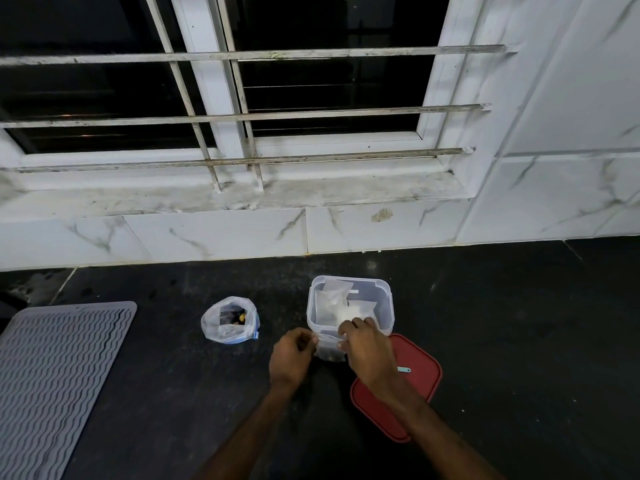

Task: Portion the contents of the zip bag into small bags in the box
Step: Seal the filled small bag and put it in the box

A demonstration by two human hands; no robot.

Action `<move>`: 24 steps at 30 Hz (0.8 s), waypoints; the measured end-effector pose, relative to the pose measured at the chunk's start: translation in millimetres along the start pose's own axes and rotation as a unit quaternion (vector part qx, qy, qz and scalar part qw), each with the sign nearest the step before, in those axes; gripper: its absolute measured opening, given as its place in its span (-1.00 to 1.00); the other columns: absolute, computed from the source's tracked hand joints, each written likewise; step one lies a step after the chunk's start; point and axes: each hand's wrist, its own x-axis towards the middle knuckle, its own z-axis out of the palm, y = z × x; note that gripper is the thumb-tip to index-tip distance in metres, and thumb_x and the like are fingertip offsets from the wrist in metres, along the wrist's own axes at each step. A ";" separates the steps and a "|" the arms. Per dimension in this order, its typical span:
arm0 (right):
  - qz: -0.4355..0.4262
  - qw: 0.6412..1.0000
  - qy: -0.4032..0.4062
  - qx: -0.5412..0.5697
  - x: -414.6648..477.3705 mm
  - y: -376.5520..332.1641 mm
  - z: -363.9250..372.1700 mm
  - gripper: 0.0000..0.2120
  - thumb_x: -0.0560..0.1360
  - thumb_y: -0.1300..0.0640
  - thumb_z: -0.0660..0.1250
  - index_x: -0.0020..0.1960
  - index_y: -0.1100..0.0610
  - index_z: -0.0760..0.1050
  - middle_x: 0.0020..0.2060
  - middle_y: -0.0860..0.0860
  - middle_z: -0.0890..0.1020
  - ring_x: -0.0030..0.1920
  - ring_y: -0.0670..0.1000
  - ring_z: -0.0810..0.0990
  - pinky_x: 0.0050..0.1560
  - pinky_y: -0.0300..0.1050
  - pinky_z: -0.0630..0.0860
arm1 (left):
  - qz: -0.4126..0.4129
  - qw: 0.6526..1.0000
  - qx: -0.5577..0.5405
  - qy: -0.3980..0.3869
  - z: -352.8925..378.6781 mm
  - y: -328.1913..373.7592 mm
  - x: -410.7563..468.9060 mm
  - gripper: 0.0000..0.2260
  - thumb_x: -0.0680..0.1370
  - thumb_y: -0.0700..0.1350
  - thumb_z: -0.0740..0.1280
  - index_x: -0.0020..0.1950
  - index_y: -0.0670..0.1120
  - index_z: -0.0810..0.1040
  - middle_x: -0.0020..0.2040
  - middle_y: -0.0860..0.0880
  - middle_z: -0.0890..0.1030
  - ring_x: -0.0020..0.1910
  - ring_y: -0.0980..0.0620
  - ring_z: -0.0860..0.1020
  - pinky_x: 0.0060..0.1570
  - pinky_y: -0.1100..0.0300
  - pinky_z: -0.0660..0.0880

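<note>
Here, both hands meet just in front of the clear box (385, 308), over the dark countertop (519, 341). The left hand (292, 355) has its fingers curled in and pinches the left end of the top edge of a small bag (329, 347). The right hand (367, 348) pinches the right end of the same edge, its fingers bent down over it. The small bag hangs between them, clear, with something dark at its bottom that is too small to make out. It is right by the near wall of the box, touching or nearly so; I cannot tell which.

The box stands upright and open, and inside it several pale packets (334, 296) lean against one another. The zip bag (229, 320) stands well to the left of the box, apart from both hands. Its mouth is open upward, with dark and yellow bits within and a blue strip at its lower right.

The red lid (420, 372) lies flat on the countertop just right of the hands, partly beneath the right forearm, its far corner close beside the box. A small pale blue tab (403, 369) rests on it. At the far left lies a grey ridged mat (59, 375). Behind the countertop rises a white marbled wall with a barred window (242, 116), dark beyond the glass
</note>
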 end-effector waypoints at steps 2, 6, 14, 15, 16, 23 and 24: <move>0.003 0.999 0.028 0.022 3.9 -0.5 -6.5 -0.75 0.56 0.02 0.28 0.23 0.01 0.48 0.17 -0.06 0.56 0.19 -0.01 0.45 0.02 -0.14 0.50 | -0.001 1.000 0.005 0.013 -0.6 4.6 -0.2 -0.95 0.51 -0.03 0.41 -0.08 0.10 0.57 -0.17 0.14 0.65 -0.13 0.17 0.62 -0.08 0.16 0.56; 0.032 0.993 0.082 0.076 28.1 5.3 -19.5 -0.80 0.57 -0.02 0.29 0.13 0.01 0.56 0.10 -0.07 0.60 0.18 0.00 0.49 0.02 -0.11 0.47 | 0.011 1.000 0.002 0.027 -1.3 11.5 -2.8 -0.91 0.51 0.02 0.41 -0.05 0.09 0.52 -0.17 0.16 0.64 -0.16 0.22 0.59 -0.10 0.15 0.55; 0.126 0.981 -0.090 0.117 90.8 28.6 9.7 -0.66 0.47 -0.05 0.42 0.14 0.13 0.58 0.05 0.04 0.65 0.08 0.06 0.60 0.11 -0.09 0.51 | 0.013 0.995 -0.034 0.095 -20.3 12.0 -9.1 -0.86 0.53 0.00 0.38 0.04 0.07 0.47 -0.08 0.17 0.60 -0.08 0.23 0.57 -0.05 0.13 0.55; 0.133 0.977 -0.123 0.116 94.5 28.9 15.4 -0.63 0.45 -0.06 0.43 0.16 0.15 0.56 0.06 0.05 0.65 0.08 0.07 0.60 0.12 -0.08 0.51 | 0.011 0.994 -0.038 0.102 -25.4 11.7 -9.1 -0.86 0.54 -0.03 0.38 0.04 0.06 0.47 -0.08 0.17 0.60 -0.07 0.22 0.58 -0.04 0.13 0.55; 0.135 0.974 -0.145 0.112 97.3 27.4 20.5 -0.60 0.44 -0.05 0.44 0.16 0.16 0.55 0.06 0.06 0.65 0.07 0.08 0.60 0.11 -0.07 0.52 | 0.011 0.993 -0.041 0.111 -31.1 9.4 -9.1 -0.87 0.54 -0.06 0.38 0.04 0.05 0.48 -0.08 0.16 0.60 -0.08 0.21 0.58 -0.03 0.14 0.54; 0.147 0.963 -0.124 0.190 117.1 20.5 31.3 -0.91 0.40 0.15 0.49 -0.10 0.08 0.68 -0.08 0.02 0.71 -0.07 0.02 0.63 0.10 -0.08 0.58 | -0.003 0.991 -0.044 0.128 -58.7 -6.5 -12.8 -0.91 0.56 -0.14 0.34 0.02 0.04 0.51 -0.09 0.13 0.61 -0.13 0.15 0.59 -0.08 0.14 0.54; 0.142 0.957 -0.128 0.217 116.6 18.8 31.7 -0.92 0.39 0.19 0.50 -0.11 0.11 0.69 -0.09 0.03 0.71 -0.09 -0.01 0.62 0.11 -0.11 0.57 | -0.002 0.991 -0.044 0.127 -60.9 -8.7 -14.3 -0.90 0.56 -0.15 0.33 0.02 0.04 0.50 -0.09 0.12 0.61 -0.12 0.15 0.59 -0.08 0.16 0.54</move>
